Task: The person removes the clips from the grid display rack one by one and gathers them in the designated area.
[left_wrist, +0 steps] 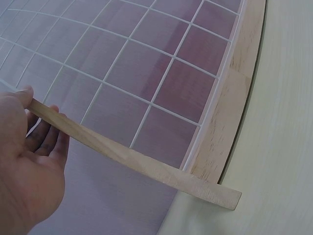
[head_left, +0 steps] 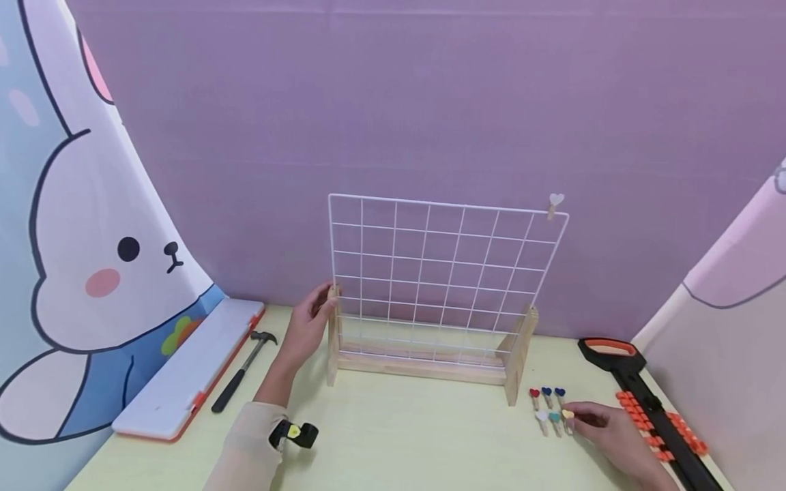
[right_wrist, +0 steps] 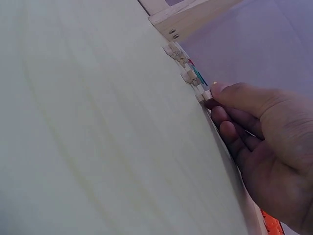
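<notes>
A white wire grid (head_left: 439,259) stands upright in a wooden stand (head_left: 424,368). My left hand (head_left: 309,326) grips the top of the stand's left side post (left_wrist: 122,154), thumb on one side and fingers behind. At the lower right, my right hand (head_left: 614,436) pinches a small clothespin with a yellow heart (head_left: 568,414) between thumb and forefinger, down at the table. Beside it lie clothespins with a teal heart (head_left: 555,417), a white heart (head_left: 541,416), a red heart (head_left: 534,394) and blue hearts (head_left: 547,392). Another white-heart clothespin (head_left: 555,201) sits clipped on the grid's top right corner.
To the left lie a hammer (head_left: 242,374) and a long white case (head_left: 190,375) with orange edges. A black tool with an orange-lined handle (head_left: 651,402) and orange pieces occupies the right edge. Purple cloth (head_left: 430,102) hangs behind the pale table (head_left: 393,436).
</notes>
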Tool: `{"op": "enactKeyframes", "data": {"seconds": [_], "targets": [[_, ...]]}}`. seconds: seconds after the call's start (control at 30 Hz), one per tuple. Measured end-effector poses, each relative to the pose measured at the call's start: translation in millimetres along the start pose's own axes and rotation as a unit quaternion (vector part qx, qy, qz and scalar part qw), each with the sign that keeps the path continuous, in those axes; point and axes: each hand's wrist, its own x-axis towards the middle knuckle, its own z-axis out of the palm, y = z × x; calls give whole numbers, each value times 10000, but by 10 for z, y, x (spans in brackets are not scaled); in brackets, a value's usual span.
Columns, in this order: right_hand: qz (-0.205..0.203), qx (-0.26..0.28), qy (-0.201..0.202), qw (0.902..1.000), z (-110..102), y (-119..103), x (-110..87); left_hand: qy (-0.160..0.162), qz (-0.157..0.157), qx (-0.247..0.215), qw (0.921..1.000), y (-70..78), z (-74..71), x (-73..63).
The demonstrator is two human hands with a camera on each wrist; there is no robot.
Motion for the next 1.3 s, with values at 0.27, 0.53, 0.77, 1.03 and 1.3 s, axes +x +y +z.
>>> {"op": "enactKeyframes", "data": {"seconds": [0.27, 0.53, 0.77, 1.03, 1.3], "targets": [[20, -44, 101, 9999, 9, 23, 2, 2, -24, 122, 9999, 1, -5, -6], [132, -72, 68, 9999, -24, 24, -17, -29, -48, -15, 10000, -16, 0, 7], [38, 89, 171, 9998, -163, 14, -66, -36, -28, 38, 10000, -18, -5, 7], [-1063, 382, 531, 9922, -487, -305, -140, -34, 8, -25, 10000, -24, -12, 1], [-2232, 223, 1083, 9685, -907, -1010, -76, -23, 39, 2, 10000, -16, -8, 0]]}}
